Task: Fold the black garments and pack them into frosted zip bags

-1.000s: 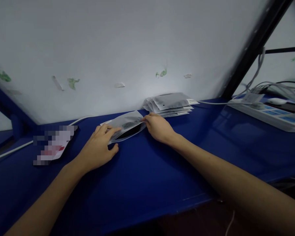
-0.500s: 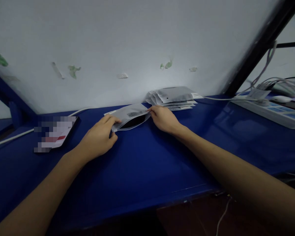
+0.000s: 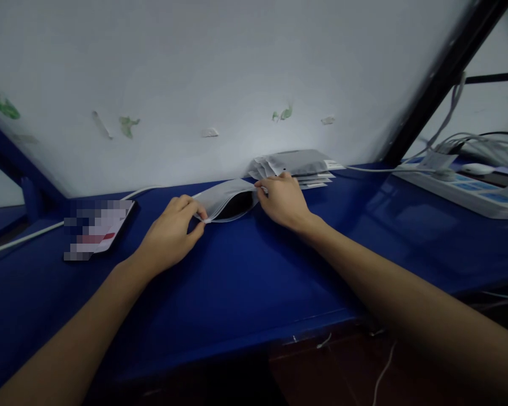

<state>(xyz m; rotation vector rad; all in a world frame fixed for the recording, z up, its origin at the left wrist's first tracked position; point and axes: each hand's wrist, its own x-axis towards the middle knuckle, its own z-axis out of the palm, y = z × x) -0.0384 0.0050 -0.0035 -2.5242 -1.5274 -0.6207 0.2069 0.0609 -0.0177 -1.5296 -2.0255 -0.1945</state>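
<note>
A pale grey pouch [image 3: 223, 193] lies on the blue table, its mouth gaping toward me and dark inside. My left hand [image 3: 172, 232] pinches the left corner of the mouth between thumb and fingers. At the right corner, my right hand [image 3: 284, 202] grips the edge with thumb and index finger. Behind my right hand sits a stack of similar grey pouches [image 3: 305, 162] with white labels, against the wall.
A phone [image 3: 104, 228] lies on the blue table [image 3: 237, 282] at the left, near a white cable [image 3: 29, 236]. On the right are a white power strip [image 3: 461, 192] and tangled cables [image 3: 482, 144]. A grey wall [image 3: 220, 67] rises behind the table.
The pouch's mouth has opened wider and its top bulges more, hiding the dark print. My left fingers have closed on its left corner. The view has shifted slightly.
</note>
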